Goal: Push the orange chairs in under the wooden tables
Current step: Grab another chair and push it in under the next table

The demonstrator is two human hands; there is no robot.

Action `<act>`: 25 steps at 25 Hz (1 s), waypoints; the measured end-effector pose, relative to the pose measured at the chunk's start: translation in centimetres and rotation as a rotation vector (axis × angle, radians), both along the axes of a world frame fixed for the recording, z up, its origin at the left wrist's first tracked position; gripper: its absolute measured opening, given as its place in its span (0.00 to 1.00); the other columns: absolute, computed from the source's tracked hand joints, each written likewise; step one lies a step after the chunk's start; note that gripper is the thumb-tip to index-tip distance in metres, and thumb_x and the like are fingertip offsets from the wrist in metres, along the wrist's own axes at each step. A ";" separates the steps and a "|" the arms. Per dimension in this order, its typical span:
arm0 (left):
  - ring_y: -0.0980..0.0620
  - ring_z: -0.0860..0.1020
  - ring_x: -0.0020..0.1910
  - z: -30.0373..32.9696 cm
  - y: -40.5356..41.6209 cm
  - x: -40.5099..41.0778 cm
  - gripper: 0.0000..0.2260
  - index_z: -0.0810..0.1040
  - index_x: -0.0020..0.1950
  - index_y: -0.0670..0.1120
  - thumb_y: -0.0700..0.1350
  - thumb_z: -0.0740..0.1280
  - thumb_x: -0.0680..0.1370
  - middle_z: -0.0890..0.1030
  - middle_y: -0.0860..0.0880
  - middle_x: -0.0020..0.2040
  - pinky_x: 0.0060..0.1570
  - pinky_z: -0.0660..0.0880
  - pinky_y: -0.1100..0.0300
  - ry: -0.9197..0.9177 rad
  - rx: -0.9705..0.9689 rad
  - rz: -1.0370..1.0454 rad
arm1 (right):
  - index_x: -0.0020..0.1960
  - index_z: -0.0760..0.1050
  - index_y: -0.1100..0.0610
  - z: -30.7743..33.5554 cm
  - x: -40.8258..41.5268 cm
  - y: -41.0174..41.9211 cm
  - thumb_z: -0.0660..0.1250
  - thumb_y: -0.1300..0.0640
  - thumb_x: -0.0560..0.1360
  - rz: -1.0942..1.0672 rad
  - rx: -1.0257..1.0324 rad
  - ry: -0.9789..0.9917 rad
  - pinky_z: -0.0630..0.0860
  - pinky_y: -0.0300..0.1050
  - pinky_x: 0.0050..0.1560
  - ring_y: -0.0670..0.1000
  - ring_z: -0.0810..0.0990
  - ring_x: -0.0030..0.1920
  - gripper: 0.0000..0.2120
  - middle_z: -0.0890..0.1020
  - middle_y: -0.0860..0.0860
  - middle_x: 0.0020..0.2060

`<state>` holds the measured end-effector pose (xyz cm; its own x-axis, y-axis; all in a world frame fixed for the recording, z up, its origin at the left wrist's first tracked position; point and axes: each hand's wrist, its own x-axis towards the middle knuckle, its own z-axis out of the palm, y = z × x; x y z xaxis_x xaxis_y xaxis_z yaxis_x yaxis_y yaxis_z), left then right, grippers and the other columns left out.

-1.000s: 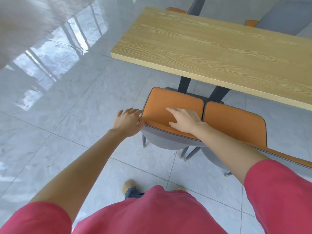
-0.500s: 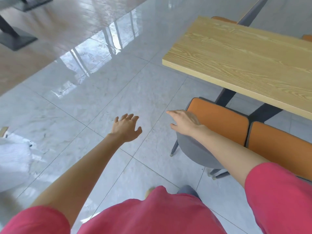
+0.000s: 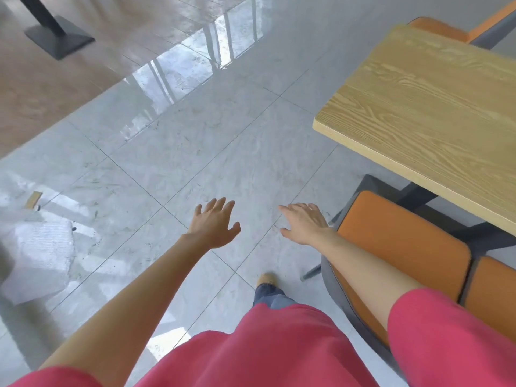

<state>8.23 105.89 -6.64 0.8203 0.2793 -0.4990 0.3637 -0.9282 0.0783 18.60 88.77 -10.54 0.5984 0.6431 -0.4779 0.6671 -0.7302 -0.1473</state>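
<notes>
A light wooden table (image 3: 430, 113) fills the upper right. Beneath its near edge stands an orange chair (image 3: 402, 247) with a grey shell, and a second orange chair (image 3: 491, 297) sits tight against it on the right. Another orange chair (image 3: 435, 29) shows past the table's far side. My left hand (image 3: 215, 224) hovers over the floor tiles, fingers spread, holding nothing. My right hand (image 3: 304, 223) is open too, just left of the nearest chair's back and not touching it; its forearm crosses in front of that chair.
Glossy grey floor tiles (image 3: 195, 152) spread across the middle and left. A black pedestal base (image 3: 58, 37) of another table stands at the top left. A white woven sack (image 3: 42, 252) lies on the floor at left. My foot (image 3: 266, 279) is below my hands.
Both hands have come off the orange chair's back and now hang open over the floor. My view has swung left, so the table and chairs sit farther right.
</notes>
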 end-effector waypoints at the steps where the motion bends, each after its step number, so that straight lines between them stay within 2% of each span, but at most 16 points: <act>1: 0.47 0.51 0.78 0.0 0.8 1.0 0.27 0.53 0.77 0.46 0.53 0.55 0.81 0.54 0.46 0.79 0.75 0.49 0.46 0.013 -0.001 0.013 | 0.74 0.57 0.55 -0.1 1.0 1.0 0.59 0.48 0.78 0.003 -0.006 0.022 0.56 0.51 0.72 0.55 0.64 0.71 0.27 0.69 0.55 0.69; 7: 0.47 0.50 0.78 -0.4 4.4 5.7 0.27 0.52 0.77 0.45 0.53 0.55 0.81 0.53 0.46 0.79 0.76 0.49 0.45 0.088 -0.016 0.047 | 0.76 0.53 0.54 -0.3 5.7 5.3 0.59 0.48 0.78 0.048 -0.022 0.068 0.55 0.52 0.73 0.55 0.61 0.72 0.29 0.66 0.55 0.71; 14: 0.46 0.50 0.78 -2.5 11.5 13.0 0.28 0.51 0.77 0.45 0.53 0.55 0.80 0.52 0.46 0.79 0.76 0.49 0.46 0.114 -0.077 0.029 | 0.76 0.51 0.54 -1.1 12.0 12.2 0.59 0.48 0.78 -0.006 -0.070 0.105 0.53 0.54 0.74 0.56 0.58 0.74 0.30 0.61 0.57 0.73; 19: 0.45 0.49 0.78 -3.5 19.3 21.1 0.30 0.48 0.78 0.45 0.54 0.55 0.80 0.50 0.45 0.79 0.75 0.49 0.45 0.140 -0.078 -0.093 | 0.77 0.49 0.53 -1.3 18.0 18.9 0.58 0.47 0.79 -0.150 -0.096 0.124 0.49 0.54 0.75 0.55 0.54 0.75 0.31 0.58 0.56 0.75; 25: 0.45 0.48 0.79 -2.6 27.5 30.0 0.30 0.48 0.78 0.45 0.55 0.55 0.81 0.50 0.45 0.79 0.76 0.47 0.45 0.149 -0.076 -0.216 | 0.76 0.50 0.54 -0.6 24.9 26.2 0.57 0.47 0.79 -0.266 -0.090 0.125 0.51 0.54 0.75 0.56 0.54 0.75 0.30 0.58 0.56 0.75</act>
<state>38.28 133.36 -9.27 0.7727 0.0630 -0.6316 0.1705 -0.9791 0.1110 43.47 114.99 -11.11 0.6731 0.4233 -0.6064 0.4311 -0.8908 -0.1434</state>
